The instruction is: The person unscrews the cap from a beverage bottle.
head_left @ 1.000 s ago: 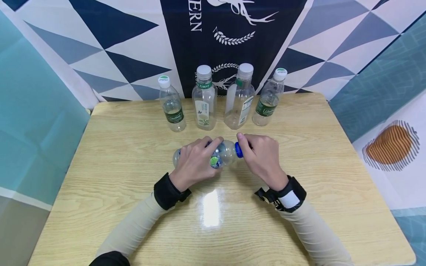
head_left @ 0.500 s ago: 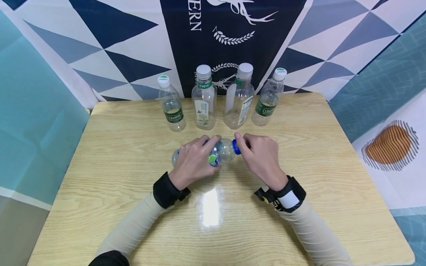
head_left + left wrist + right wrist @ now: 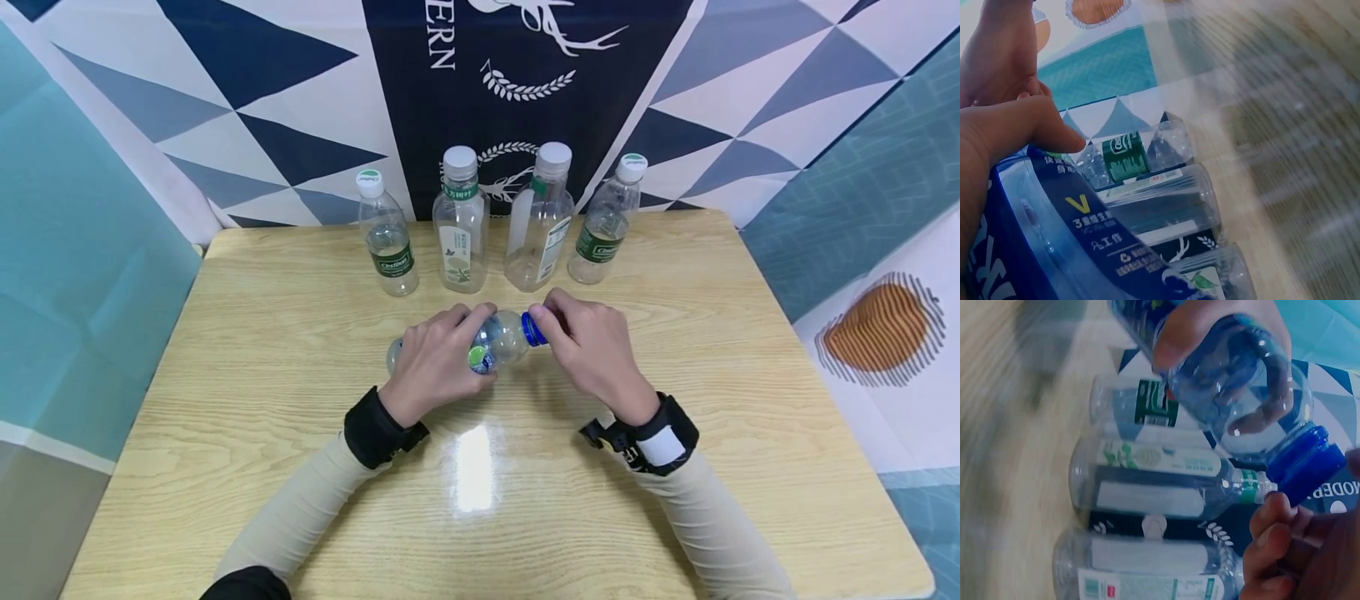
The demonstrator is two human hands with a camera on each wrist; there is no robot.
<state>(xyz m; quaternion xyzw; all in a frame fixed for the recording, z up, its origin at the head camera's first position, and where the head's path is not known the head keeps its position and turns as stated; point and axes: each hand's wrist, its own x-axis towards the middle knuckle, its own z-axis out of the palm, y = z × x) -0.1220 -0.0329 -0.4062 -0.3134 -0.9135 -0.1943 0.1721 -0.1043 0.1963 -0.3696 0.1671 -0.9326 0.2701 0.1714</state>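
Note:
A clear plastic bottle [image 3: 510, 337] with a blue label lies sideways just above the table. My left hand [image 3: 438, 358] grips it round the body, the fingers curled over the label [image 3: 1072, 219]. At its right end is the blue cap [image 3: 533, 328]. My right hand [image 3: 592, 346] pinches at that cap, thumb and fingertips close round its edge. In the right wrist view the bent fingers [image 3: 1269, 540] sit beside and below the cap [image 3: 1307, 465], and the thumb is mostly out of frame. The bottle's base end shows left of my left hand.
Behind the hands several capped clear bottles stand in a row: a small green-labelled one [image 3: 388, 242], a squarish one [image 3: 460, 229], another squarish one [image 3: 542, 229] and a small one [image 3: 603, 225]. Patterned cloth [image 3: 300, 108] hangs behind the wooden table [image 3: 262, 333].
My right hand has turned at the wrist and its index finger has shifted up, baring more of the blue cap. The bottle has moved slightly up and left; my left hand keeps its grip.

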